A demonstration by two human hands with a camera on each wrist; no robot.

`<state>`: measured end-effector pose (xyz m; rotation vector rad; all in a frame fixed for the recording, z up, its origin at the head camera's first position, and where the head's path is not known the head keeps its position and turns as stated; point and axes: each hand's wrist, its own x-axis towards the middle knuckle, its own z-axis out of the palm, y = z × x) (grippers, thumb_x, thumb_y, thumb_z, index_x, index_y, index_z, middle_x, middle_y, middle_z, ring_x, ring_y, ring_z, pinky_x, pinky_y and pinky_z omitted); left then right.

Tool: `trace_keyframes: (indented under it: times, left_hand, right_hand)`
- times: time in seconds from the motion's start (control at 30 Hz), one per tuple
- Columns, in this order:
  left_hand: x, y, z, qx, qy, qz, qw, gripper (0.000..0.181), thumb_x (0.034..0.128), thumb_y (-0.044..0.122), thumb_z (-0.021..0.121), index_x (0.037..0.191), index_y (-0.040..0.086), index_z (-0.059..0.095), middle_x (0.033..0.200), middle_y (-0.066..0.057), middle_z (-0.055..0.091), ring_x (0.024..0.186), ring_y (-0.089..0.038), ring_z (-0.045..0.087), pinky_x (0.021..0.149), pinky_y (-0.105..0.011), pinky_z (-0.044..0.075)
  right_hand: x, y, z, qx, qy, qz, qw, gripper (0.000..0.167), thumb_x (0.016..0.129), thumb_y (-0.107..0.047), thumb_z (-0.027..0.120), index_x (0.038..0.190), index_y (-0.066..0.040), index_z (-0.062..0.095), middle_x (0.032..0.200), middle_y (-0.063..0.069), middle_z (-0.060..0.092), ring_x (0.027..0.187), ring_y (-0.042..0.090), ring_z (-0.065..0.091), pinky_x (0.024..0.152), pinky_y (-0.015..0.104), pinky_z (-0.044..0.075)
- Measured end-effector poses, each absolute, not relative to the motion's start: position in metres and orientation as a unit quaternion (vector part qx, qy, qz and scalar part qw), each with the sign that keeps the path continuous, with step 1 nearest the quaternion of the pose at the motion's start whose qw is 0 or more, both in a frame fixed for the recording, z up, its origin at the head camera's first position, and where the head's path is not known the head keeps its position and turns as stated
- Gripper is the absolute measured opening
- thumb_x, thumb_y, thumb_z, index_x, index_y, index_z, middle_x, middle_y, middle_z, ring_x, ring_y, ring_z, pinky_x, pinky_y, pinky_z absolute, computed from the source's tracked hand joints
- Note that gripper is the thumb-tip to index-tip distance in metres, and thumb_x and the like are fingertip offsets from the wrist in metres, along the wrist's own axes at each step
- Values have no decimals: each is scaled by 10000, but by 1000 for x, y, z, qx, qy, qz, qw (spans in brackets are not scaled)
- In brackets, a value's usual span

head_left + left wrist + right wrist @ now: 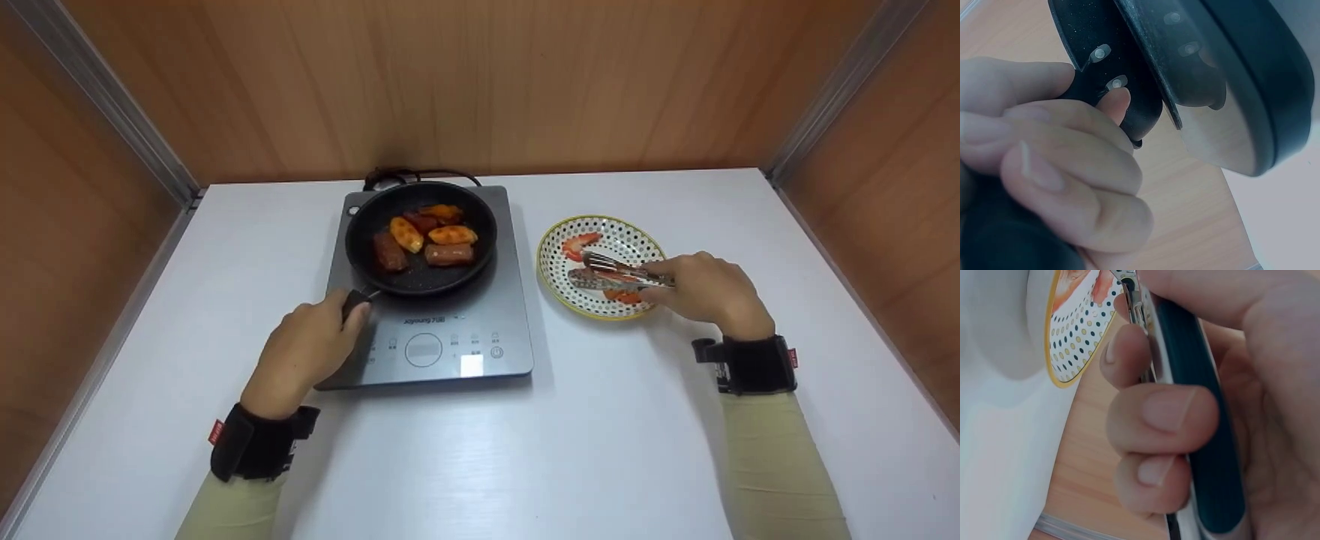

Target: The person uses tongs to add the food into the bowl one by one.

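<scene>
My left hand (311,341) grips the round black metal pan (420,282) on a flat grey hob (514,330), white desk's (465,465) back edge; right hand (709,294) holds silver metal tongs (611,280) over the yellow-rimmed, dotted round plate (551,280). Weak squeeze could drop reddish slices (579,245), I'd guess.

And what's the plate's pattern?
Dark and yellow dots on white; the right wrist view shows the plate best.

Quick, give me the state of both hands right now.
Left hand: closed, holding the black handle of the frying pan.
Right hand: closed, holding the metal tongs, tips over the dotted plate.
</scene>
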<state>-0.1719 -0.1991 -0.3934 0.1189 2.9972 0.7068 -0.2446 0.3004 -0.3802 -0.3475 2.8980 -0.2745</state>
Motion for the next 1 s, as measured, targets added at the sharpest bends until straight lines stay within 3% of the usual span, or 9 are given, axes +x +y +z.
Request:
trace_keyframes:
  times: [0.33, 0.63, 1.0]
  left_hand:
    - [-172, -199, -393, 41, 972, 229, 38, 353, 1135, 370, 490, 1122, 29, 582, 765, -115, 604, 688, -263, 576, 560, -373, 399]
    - [-171, -200, -392, 42, 972, 230, 36, 327, 1134, 353, 496, 1088, 38, 571, 743, -97, 568, 679, -258, 561, 559, -366, 389]
    - [-171, -198, -391, 46, 972, 227, 30, 344, 1133, 352, 504, 1078, 22, 587, 745, -113, 591, 677, -262, 565, 561, -371, 398]
  right_hand:
    - [-246, 297, -383, -118, 982, -103, 103, 526, 1020, -431, 707, 1467, -160, 647, 1230, 190, 722, 949, 322, 578, 727, 446, 437]
    - [-246, 297, -380, -108, 984, -98, 107, 542, 1019, -445, 703, 1481, -171, 633, 1239, 189, 715, 950, 321, 580, 700, 412, 417]
    - [-246, 297, -381, -121, 984, -85, 95, 502, 1028, -440, 675, 1460, -185, 655, 1237, 209, 724, 938, 327, 598, 752, 519, 486]
